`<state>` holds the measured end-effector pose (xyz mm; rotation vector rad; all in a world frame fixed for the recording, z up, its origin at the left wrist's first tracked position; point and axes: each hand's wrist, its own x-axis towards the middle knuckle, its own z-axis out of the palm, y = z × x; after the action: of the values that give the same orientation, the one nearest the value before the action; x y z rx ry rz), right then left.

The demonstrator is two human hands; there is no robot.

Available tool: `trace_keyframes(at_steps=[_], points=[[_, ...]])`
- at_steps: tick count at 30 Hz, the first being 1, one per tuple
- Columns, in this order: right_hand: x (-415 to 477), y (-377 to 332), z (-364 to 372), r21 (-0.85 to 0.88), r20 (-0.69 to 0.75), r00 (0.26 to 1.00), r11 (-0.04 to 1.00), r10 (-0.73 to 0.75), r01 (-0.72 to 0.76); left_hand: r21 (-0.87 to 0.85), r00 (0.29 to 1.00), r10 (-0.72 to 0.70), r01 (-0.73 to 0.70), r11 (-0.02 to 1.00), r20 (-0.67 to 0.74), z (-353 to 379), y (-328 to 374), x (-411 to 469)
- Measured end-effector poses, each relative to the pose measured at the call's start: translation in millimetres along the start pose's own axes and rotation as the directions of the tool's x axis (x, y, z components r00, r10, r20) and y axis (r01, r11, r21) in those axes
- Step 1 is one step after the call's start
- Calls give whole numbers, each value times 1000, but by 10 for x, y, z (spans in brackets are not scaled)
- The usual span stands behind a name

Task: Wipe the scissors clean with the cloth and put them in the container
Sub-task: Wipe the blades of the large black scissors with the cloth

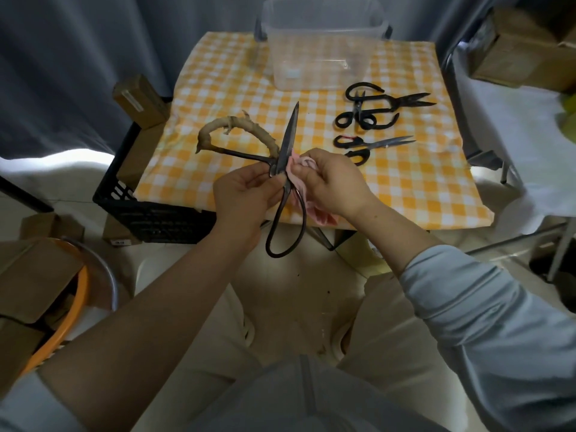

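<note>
- Pinching the large scissors near the pivot, your left hand has its fingers curled on the metal.
- Your right hand grips the pink cloth, which touches the blade beside your left fingertips.
- The clear container sits well beyond both hands.
- The spare scissors lie past your right fingers.

Counting four scissors: one big pair being held, and a wide-handled pair, a tiny pair and a thin pair lying on the bench. Counting one clear container, one pink cloth, one left hand, one right hand.
</note>
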<state>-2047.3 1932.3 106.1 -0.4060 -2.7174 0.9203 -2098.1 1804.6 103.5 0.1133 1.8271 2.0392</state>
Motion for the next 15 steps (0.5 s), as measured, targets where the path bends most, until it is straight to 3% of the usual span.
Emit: trace_keyframes(at_steps=[3,5,8,11,15], points=[[60,15,40,18,-96,989,993,114,-112,-13,1000,-14,14,1000,-12,-1,-15,-13],[86,54,-22,160,-95,977,972,190,-173,-9,1000,-9,9,1000,8,-20,-10,-37],[40,72,-202,351,140,979,917,149,-189,-30,1000,-11,10,999,-14,-72,34,-28],[10,40,-276,214,288,957,973,26,-91,-40,1000,-17,16,999,-22,-106,51,-13],[21,19,-148,33,139,990,999,-32,28,-61,1000,-17,19,998,20,-53,70,-36]])
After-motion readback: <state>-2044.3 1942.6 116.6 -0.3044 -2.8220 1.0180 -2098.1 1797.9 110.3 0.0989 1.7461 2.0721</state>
